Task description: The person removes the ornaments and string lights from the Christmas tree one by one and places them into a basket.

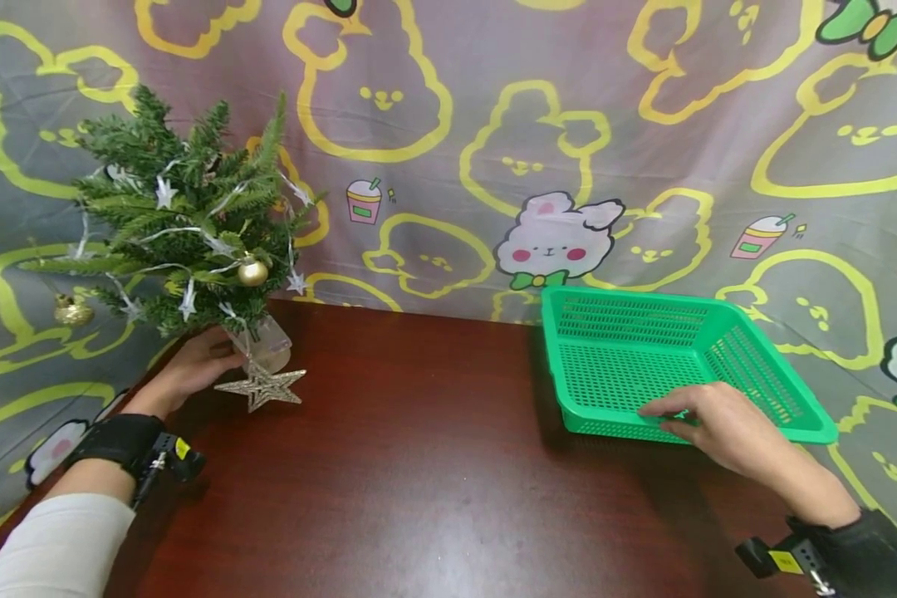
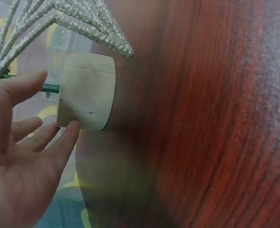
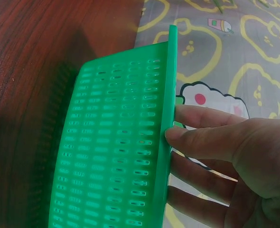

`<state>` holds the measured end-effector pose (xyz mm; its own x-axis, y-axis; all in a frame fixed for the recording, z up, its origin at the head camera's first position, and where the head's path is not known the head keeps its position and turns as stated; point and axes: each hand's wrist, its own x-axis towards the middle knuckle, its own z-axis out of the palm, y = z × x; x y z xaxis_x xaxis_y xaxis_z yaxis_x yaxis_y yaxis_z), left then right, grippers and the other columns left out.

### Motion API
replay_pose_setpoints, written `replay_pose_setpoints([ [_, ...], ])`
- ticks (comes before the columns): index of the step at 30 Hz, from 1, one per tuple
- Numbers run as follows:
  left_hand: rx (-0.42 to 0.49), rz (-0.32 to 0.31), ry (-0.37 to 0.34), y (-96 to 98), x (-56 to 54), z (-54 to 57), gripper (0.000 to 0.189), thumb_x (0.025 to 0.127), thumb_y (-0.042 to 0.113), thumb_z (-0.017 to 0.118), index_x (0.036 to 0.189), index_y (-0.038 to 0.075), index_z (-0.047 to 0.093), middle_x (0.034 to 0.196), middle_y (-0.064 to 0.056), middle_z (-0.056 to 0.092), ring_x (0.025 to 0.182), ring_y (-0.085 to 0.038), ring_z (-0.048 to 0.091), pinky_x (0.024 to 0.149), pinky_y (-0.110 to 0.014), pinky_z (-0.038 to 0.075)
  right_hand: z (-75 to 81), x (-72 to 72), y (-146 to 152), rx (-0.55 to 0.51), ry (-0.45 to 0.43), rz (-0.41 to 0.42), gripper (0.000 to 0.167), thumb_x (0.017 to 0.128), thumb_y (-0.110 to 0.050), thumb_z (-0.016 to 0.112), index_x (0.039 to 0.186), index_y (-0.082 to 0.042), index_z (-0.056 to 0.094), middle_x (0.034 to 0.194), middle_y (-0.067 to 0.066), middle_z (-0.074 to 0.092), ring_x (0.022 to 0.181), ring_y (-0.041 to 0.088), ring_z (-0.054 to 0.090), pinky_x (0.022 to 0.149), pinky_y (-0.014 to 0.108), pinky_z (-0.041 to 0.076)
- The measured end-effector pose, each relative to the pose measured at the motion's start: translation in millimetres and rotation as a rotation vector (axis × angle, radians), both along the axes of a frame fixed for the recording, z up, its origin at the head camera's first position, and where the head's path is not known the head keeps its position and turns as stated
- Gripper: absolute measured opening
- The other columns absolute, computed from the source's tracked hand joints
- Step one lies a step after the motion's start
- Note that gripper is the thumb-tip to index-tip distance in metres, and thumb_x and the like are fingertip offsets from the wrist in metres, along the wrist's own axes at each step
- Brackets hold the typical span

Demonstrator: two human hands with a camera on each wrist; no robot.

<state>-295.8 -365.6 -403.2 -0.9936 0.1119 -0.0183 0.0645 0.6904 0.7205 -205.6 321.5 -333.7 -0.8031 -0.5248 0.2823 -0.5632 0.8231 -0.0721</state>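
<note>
On the left stands a small green artificial Christmas tree (image 1: pixel 194 224) with a string of white star lights and gold balls. My left hand (image 1: pixel 198 365) is at its pale block base (image 2: pixel 88 90), fingertips right at the block's edge and thumb raised near the green trunk. A glittery gold star ornament (image 1: pixel 265 386) is in front of the base, and its points show large in the left wrist view. On the right, my right hand (image 1: pixel 725 432) pinches the near rim of a green plastic basket (image 3: pixel 111 137), thumb outside and fingers inside.
Both sit on a dark red-brown wooden table (image 1: pixel 419 465). A grey cloth (image 1: pixel 433 83) with yellow cartoon outlines hangs behind. The basket's slotted floor shows in the head view; it lies near the table's back right edge.
</note>
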Motion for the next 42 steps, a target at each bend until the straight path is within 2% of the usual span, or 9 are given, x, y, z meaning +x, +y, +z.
replay_pose_setpoints([
  [6, -0.037, -0.055, 0.083, 0.7, -5.8, -9.9, 0.063, 0.102, 0.015, 0.053, 0.151, -0.01, 0.023, 0.147, -0.039, 0.036, 0.132, -0.056, 0.04, 0.099, -0.063, 0.044, -1.0, -0.2, 1, 0.0, 0.016, 0.01, 0.037, 0.07, -0.005, 0.084, 0.096, -0.032, 0.079, 0.093, -0.015, 0.076, 0.085, 0.005, 0.071, 0.065, 0.023, 0.056],
  [15, -0.069, -0.025, 0.102, -4.1, -8.9, -15.6, 0.058, 0.099, 0.013, 0.056, 0.146, -0.011, 0.033, 0.141, -0.038, 0.044, 0.128, -0.051, 0.044, 0.097, -0.06, 0.046, -1.9, -1.7, 1, 0.01, 0.038, 0.015, 0.037, 0.07, -0.007, 0.085, 0.096, -0.033, 0.079, 0.093, -0.014, 0.076, 0.084, 0.005, 0.072, 0.064, 0.026, 0.056],
  [18, -0.063, -0.023, 0.106, -4.0, -7.8, -14.5, 0.059, 0.099, 0.015, 0.057, 0.147, -0.01, 0.034, 0.141, -0.037, 0.045, 0.127, -0.052, 0.047, 0.094, -0.051, 0.05, -1.5, -1.8, 2, 0.012, 0.029, 0.007, 0.037, 0.07, -0.007, 0.085, 0.096, -0.033, 0.079, 0.093, -0.014, 0.076, 0.083, 0.004, 0.071, 0.063, 0.027, 0.057],
  [21, -0.05, -0.025, 0.104, -3.3, -7.3, -13.1, 0.058, 0.099, 0.015, 0.057, 0.146, -0.011, 0.035, 0.141, -0.037, 0.045, 0.126, -0.052, 0.049, 0.088, -0.032, 0.053, -1.8, -2.0, 2, 0.013, 0.031, 0.009, 0.037, 0.07, -0.008, 0.085, 0.096, -0.034, 0.079, 0.093, -0.014, 0.076, 0.082, 0.002, 0.071, 0.063, 0.026, 0.056],
  [24, -0.049, -0.023, 0.102, -1.1, -6.3, -11.5, 0.056, 0.099, 0.015, 0.058, 0.144, -0.011, 0.037, 0.139, -0.036, 0.048, 0.125, -0.051, 0.05, 0.08, -0.017, 0.048, -2.3, -2.2, 3, 0.011, 0.035, 0.011, 0.038, 0.069, -0.008, 0.085, 0.096, -0.034, 0.079, 0.093, -0.014, 0.076, 0.081, 0.001, 0.07, 0.062, 0.025, 0.056],
  [26, -0.05, -0.016, 0.102, 1.9, -4.8, -10.0, 0.055, 0.098, 0.015, 0.058, 0.142, -0.012, 0.04, 0.137, -0.036, 0.05, 0.124, -0.049, 0.052, 0.078, -0.014, 0.046, -2.5, -2.2, 3, 0.01, 0.035, 0.008, 0.038, 0.069, -0.008, 0.085, 0.096, -0.035, 0.079, 0.093, -0.015, 0.076, 0.081, 0.002, 0.071, 0.062, 0.024, 0.055],
  [31, -0.063, -0.002, 0.098, 8.5, -2.3, -7.4, 0.056, 0.097, 0.018, 0.061, 0.142, -0.01, 0.042, 0.135, -0.035, 0.053, 0.123, -0.046, 0.054, 0.08, -0.021, 0.05, -3.1, -1.9, 3, 0.013, 0.036, 0.005, 0.038, 0.069, -0.009, 0.086, 0.095, -0.036, 0.079, 0.092, -0.016, 0.076, 0.085, 0.005, 0.072, 0.064, 0.024, 0.055],
  [37, -0.079, 0.001, 0.099, 15.9, -1.3, -9.5, 0.06, 0.097, 0.023, 0.063, 0.144, -0.007, 0.042, 0.137, -0.034, 0.052, 0.125, -0.05, 0.053, 0.092, -0.051, 0.053, -3.1, -2.1, 4, 0.013, 0.044, 0.005, 0.039, 0.069, -0.008, 0.086, 0.095, -0.036, 0.079, 0.091, -0.016, 0.076, 0.085, 0.005, 0.072, 0.063, 0.025, 0.056],
  [42, -0.091, 0.017, 0.118, 22.7, -0.7, -13.6, 0.056, 0.096, 0.022, 0.064, 0.14, -0.007, 0.046, 0.13, -0.033, 0.058, 0.119, -0.048, 0.058, 0.087, -0.046, 0.055, -2.7, -2.3, 4, 0.012, 0.04, 0.004, 0.039, 0.069, -0.008, 0.086, 0.095, -0.036, 0.079, 0.092, -0.016, 0.076, 0.083, 0.001, 0.071, 0.062, 0.025, 0.055],
])
